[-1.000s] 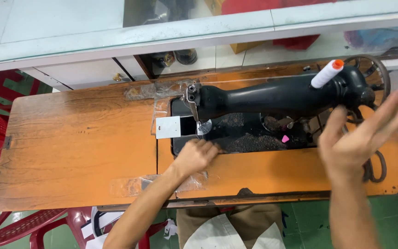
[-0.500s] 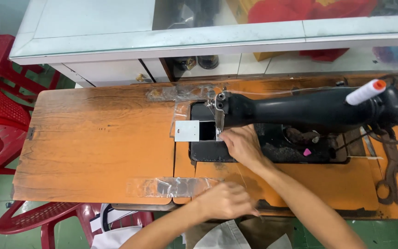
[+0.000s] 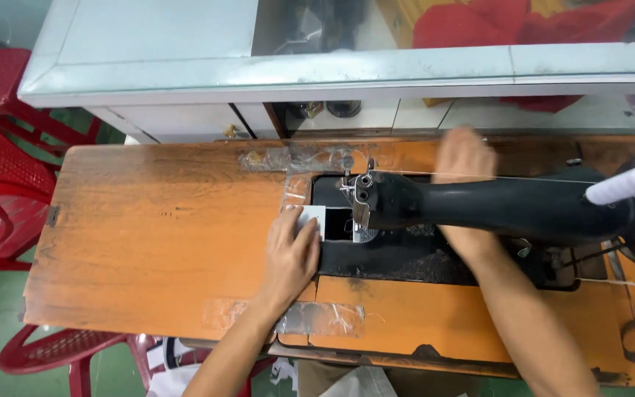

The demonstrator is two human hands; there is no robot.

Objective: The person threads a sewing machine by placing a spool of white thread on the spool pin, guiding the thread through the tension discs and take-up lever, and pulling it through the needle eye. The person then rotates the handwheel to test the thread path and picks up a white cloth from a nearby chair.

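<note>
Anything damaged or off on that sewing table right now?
Yes. Clear tape patches cover the wooden tabletop near its front edge, more at the back, suggesting mended wear. The left hand rests by the needle plate; nothing looks spilled.

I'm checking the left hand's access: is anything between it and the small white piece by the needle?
Nothing visible: the left hand already rests its fingers on the small white piece, just left of the sewing machine's needle area.
</note>
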